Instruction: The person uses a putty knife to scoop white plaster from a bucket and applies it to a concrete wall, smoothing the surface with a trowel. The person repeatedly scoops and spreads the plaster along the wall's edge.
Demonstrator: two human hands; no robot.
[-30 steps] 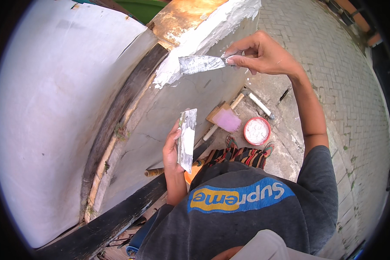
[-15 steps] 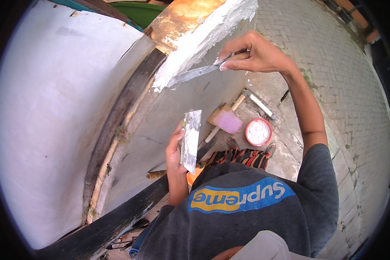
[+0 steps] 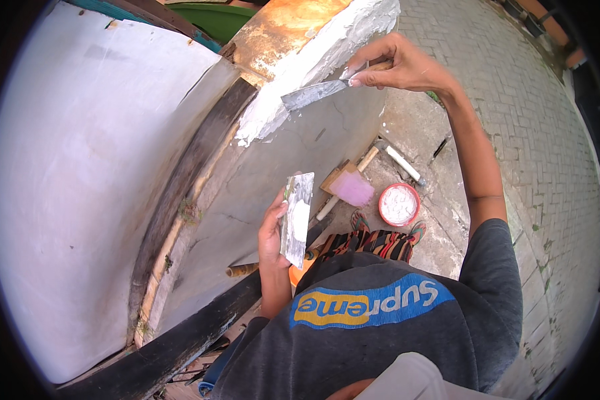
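Observation:
My right hand (image 3: 401,65) grips the wooden handle of a putty knife (image 3: 313,94), fingers closed round it. The wide metal blade points left and lies against the edge of a band of white filler (image 3: 273,107) on the wall's top edge. Lower down, my left hand (image 3: 271,230) is closed round the side of a flat rectangular board (image 3: 291,245). A smear of white filler (image 3: 301,217) sits on that board's face. Most of the left fingers are hidden behind the board.
A red-rimmed bucket of white paste (image 3: 399,204) stands on the ground by my feet. Near it lie a board with a pink patch (image 3: 352,189) and a white pipe (image 3: 404,165). A grey wall (image 3: 247,187) rises at left, and a dark beam (image 3: 173,333) crosses the lower left.
My right hand has moved up and slightly right with the putty knife, its blade sliding along the filler band. My left hand and board have shifted very slightly right and down.

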